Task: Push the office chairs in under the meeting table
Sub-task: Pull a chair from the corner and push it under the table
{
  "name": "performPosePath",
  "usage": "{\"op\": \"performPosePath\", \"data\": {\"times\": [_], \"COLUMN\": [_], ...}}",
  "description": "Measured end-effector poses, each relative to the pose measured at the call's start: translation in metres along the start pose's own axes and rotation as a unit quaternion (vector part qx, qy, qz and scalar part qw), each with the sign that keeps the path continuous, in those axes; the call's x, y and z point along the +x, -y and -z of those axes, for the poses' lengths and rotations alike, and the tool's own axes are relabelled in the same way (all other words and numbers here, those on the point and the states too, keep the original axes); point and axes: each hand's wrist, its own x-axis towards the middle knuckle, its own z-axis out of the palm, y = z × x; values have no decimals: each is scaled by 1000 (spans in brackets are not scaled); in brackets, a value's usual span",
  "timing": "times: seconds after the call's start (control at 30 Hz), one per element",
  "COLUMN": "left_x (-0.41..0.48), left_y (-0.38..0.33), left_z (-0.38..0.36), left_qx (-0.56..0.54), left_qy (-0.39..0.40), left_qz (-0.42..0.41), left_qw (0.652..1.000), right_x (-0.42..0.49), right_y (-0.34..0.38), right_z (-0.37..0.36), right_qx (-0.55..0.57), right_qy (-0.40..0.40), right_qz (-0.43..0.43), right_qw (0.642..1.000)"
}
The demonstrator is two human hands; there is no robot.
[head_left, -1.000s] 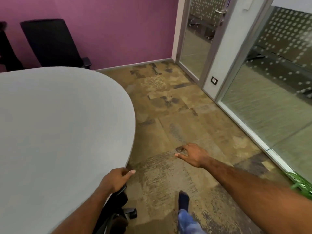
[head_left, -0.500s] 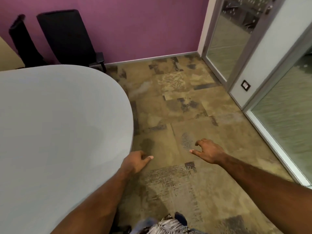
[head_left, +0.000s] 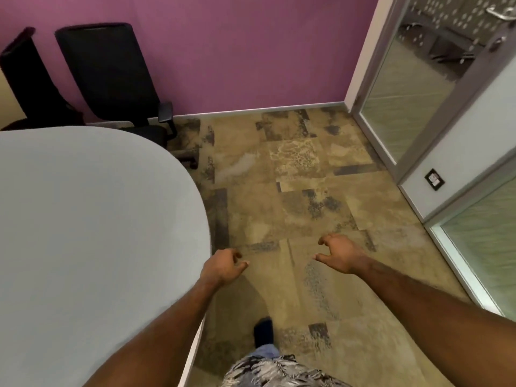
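Nothing is gripped: left hand has been lifted off the chair handled a second ago, loosely curled; right hand is spread, empty; that chair is gone from view, judged tucked under the meeting table; next office chair waits at 11 o'clock

We stand in an office meeting room. A large rounded pale grey tabletop fills nine o'clock, with two black office chairs at eleven o'clock against a purple wall. Patterned carpet tiles cover the floor. At two o'clock we see a frosted glass door in a metal frame, beside glass partitions.
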Motion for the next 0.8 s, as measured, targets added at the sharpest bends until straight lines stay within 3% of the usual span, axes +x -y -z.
{"op": "performPosePath", "data": {"times": [0.3, 0.8], "left_x": [143, 324], "left_y": [-25, -21], "left_z": [81, 177], "left_qx": [-38, -93], "left_qy": [-1, -52], "left_qz": [12, 167], "left_qw": [999, 980], "right_x": [148, 439], "right_y": [18, 10], "right_z": [95, 234], "right_qx": [-8, -75], "right_qy": [-8, 39], "right_qz": [34, 166], "right_qw": [999, 983]}}
